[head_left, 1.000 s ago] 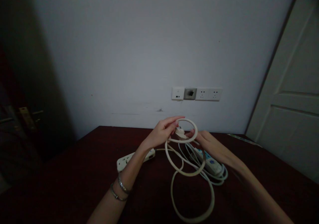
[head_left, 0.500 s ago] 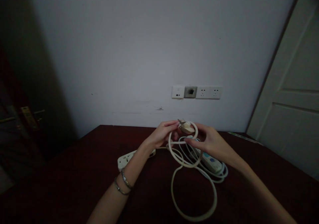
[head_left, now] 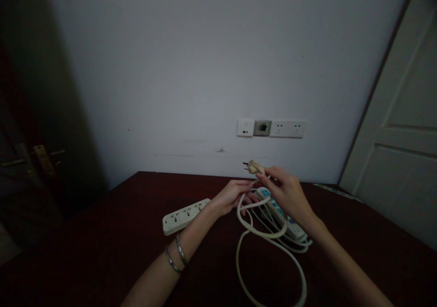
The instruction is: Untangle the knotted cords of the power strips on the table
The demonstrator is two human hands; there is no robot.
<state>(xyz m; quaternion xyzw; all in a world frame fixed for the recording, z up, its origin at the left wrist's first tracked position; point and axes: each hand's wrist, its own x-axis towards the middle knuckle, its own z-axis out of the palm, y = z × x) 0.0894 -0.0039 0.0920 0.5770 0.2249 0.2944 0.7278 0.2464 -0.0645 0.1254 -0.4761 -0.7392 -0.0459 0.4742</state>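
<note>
Between the fingers of my right hand is a cream power plug, its metal prongs pointing left. Just below it, my left hand is closed around the white cord, whose loops hang down in front and rest on the table. A white power strip lies to the left, partly behind my left forearm. Behind the loops and my right hand sits a second power strip with blue sockets, partly covered, with its own cord coiled about it.
The dark red table stands against a pale wall. Wall sockets are set above its back edge. A pale door is on the right; a door handle shows at left. A flat strip lies at the back right edge.
The plug has come out from among the cord loops and now sticks up clear in my right hand. My left hand has dropped slightly, holding the cord lower down.
</note>
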